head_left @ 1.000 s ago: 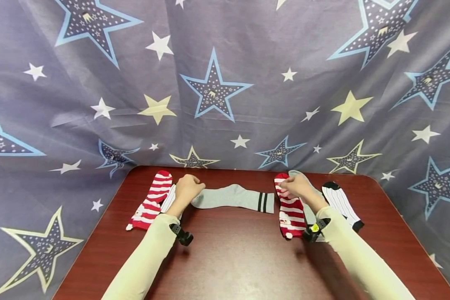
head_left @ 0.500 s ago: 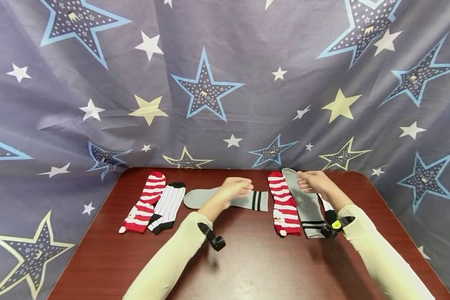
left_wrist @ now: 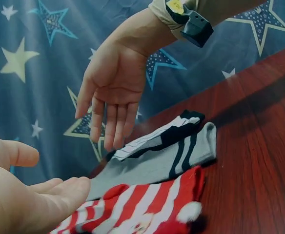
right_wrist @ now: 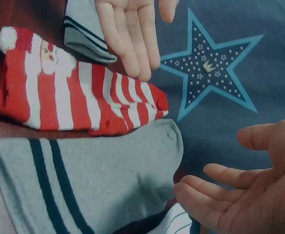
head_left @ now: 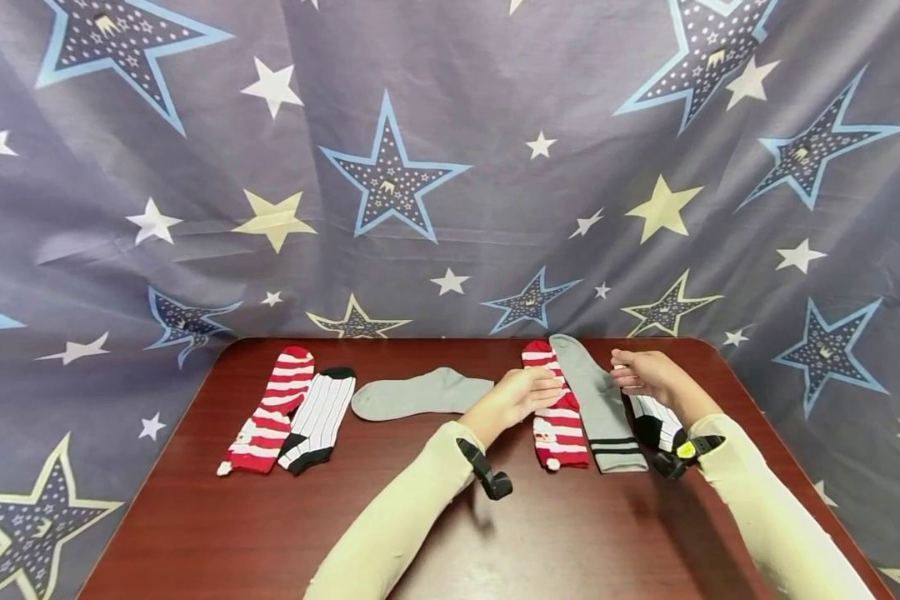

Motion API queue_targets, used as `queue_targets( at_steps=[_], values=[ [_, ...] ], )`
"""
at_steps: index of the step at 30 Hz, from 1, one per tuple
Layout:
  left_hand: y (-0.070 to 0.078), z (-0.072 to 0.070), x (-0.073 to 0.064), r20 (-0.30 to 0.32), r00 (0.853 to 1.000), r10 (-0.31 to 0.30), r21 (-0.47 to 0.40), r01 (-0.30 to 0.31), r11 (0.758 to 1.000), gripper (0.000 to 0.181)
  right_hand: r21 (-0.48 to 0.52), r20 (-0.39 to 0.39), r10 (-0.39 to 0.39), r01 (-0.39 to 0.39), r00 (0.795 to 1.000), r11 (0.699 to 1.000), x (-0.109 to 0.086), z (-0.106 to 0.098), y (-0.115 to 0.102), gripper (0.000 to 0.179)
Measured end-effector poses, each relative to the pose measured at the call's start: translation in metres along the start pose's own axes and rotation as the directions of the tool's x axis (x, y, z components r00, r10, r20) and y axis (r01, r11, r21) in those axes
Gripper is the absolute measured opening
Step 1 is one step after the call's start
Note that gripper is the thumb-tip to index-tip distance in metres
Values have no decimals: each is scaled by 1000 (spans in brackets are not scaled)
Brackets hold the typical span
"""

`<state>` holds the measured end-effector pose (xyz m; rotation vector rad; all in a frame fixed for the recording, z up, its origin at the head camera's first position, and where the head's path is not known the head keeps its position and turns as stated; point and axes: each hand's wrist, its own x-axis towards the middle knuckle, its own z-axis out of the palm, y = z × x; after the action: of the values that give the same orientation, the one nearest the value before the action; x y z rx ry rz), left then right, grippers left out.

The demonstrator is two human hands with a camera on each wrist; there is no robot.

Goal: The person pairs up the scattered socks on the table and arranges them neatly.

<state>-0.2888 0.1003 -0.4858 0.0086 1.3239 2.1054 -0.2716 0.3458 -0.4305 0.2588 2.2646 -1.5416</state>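
Observation:
My left hand (head_left: 516, 396) hovers with extended fingers, overlapping the right-hand red-and-white striped Santa sock (head_left: 562, 433) and the striped end of a grey sock (head_left: 420, 396) lying crosswise. To its right, my right hand (head_left: 652, 379) is raised beside a second grey sock (head_left: 600, 404) with two black bands. Under the right hand lies a white pinstriped sock (head_left: 663, 417) with black parts, partly hidden by hand and wrist. In the left wrist view the right hand (left_wrist: 115, 92) shows its palm with nothing in it. The left hand (right_wrist: 130, 36) holds nothing in the right wrist view.
On the left of the dark red table (head_left: 217, 533) lie another striped Santa sock (head_left: 270, 412) and another pinstriped sock (head_left: 321, 417), side by side. Behind the table's back edge hangs a star-patterned curtain (head_left: 450, 225). Black wrist cameras hang below both wrists.
My left hand has swept right from the left pinstriped sock, past the crosswise grey sock. My right hand has shifted right, off the banded grey sock. The head view has turned rightward; the socks lie unchanged.

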Motion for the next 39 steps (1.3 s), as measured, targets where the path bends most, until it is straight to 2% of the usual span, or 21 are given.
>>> queue_targets(
  at_steps=[6,8,12,15,20,25,30,34,39],
  values=[
    [-6,10,13,-24,997,-72,-89,70,994,50,2,26,61,-61,998,998,-3,-4,4,63],
    [-8,13,15,-16,997,-81,-132,78,988,52,1,26,80,-80,996,997,-4,-6,6,64],
    [-14,21,16,20,994,-109,-167,111,980,54,-24,22,106,-106,994,994,-3,-7,10,67],
    [-20,27,14,41,989,-145,-129,149,980,54,-48,14,118,-117,993,992,-2,-7,13,68],
    [-26,33,9,40,978,-206,-55,208,976,55,-54,7,134,-133,991,990,-3,-6,15,69],
    [-27,37,6,16,974,-226,-17,226,974,58,-88,13,140,-138,990,986,-5,-6,17,68],
    [-26,43,4,1,969,-245,-14,245,969,63,-101,16,157,-154,988,983,-6,-7,17,67],
    [-28,50,2,-42,968,-247,-44,245,968,64,-91,9,185,-184,983,979,-6,-7,19,67],
    [-30,61,-6,-122,964,-236,-28,234,972,64,-92,2,211,-210,977,973,-7,-6,21,66]
  ],
)
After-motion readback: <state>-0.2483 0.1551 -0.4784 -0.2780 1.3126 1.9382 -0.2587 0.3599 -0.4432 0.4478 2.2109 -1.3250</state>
